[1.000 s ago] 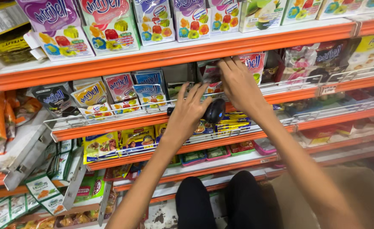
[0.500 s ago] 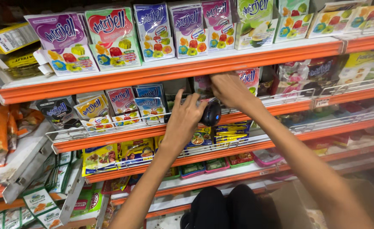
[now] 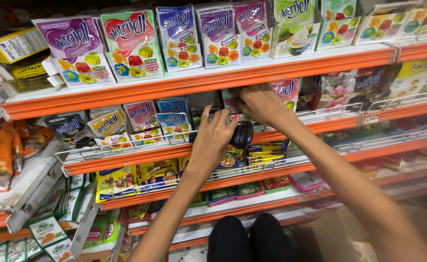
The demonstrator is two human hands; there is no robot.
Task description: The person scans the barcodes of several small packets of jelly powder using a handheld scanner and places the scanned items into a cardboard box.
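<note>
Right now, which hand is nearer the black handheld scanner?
Left. The left hand grips the black handheld scanner; the right hand is above it, among the packets.

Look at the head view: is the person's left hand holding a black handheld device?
Yes: the left hand grips a black handheld device in front of the second shelf's wire rail.

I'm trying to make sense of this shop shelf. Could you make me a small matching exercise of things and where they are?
Things:
1. left hand
2. right hand
3. purple sachet
4. yellow packets

Places:
A. top shelf, far left
B. reaching into the second shelf's packets
C. on the black rounded device at the wire rail
D. third shelf down

Pairs: 1-C, 2-B, 3-A, 4-D
</note>
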